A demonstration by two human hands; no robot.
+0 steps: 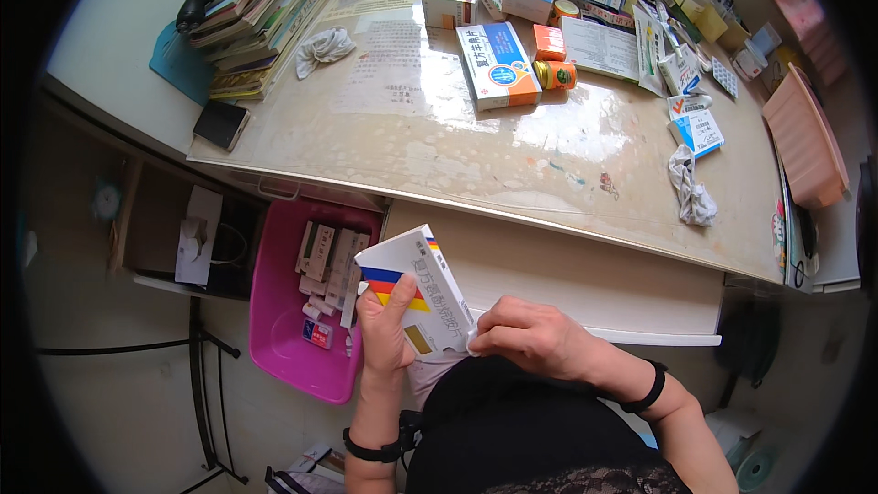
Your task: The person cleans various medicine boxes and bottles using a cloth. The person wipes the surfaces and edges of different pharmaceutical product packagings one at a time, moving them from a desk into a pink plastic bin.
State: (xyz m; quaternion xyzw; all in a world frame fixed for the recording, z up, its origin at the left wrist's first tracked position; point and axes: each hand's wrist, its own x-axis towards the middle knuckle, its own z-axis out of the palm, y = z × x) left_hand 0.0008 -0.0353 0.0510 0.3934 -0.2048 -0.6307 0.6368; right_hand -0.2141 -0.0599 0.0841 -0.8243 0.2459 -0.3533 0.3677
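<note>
My left hand (385,329) grips a white medicine box (432,298) with blue, red and yellow stripes, its thumb lying across the stripes. The box is tilted above my lap, in front of the desk. At the box's lower right corner, the fingers of my right hand (531,336) pinch a small white piece (472,342). Whether this is a wipe or the box's end flap, I cannot tell. Behind both hands a desk drawer (549,267) is pulled out. Left of my left hand, a magenta plastic tub (274,329) holds several medicine boxes (317,254) and small white bottles (317,307).
On the desk (384,144) are many medicine boxes (499,67), an orange-labelled jar (557,75), two crumpled white cloths (325,51), a black phone (221,125) and stacked papers (260,20). A peach plastic basket (806,137) stands at right. A metal frame (199,384) stands lower left.
</note>
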